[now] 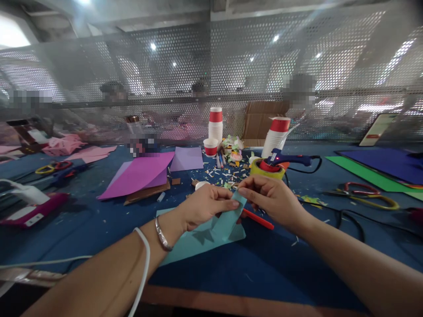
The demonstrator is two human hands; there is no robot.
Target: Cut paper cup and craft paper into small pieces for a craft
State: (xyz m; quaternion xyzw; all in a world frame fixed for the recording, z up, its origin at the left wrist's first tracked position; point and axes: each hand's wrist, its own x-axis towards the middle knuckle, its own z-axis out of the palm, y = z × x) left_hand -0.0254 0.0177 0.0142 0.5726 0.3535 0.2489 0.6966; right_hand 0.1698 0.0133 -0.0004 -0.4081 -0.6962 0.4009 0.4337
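Between my two hands is a narrow strip of light blue paper (231,220), held tilted above the table. My left hand (206,204) pinches it from the left with thumb and fingers. At its upper end, my right hand (266,193) grips the strip's tip between thumb and forefinger. Underneath lies a larger light blue paper sheet (194,246), partly covered by my left hand and wrist. A red pen (259,219) rests on the table just below my right hand.
A blue glue gun (291,159) sits on a yellow tape roll (266,171). Stacked paper cups (215,125) stand behind scattered paper scraps (214,171). Scissors (366,193) and cables lie to the right, purple sheets (142,174) to the left. A white cable crosses my left forearm.
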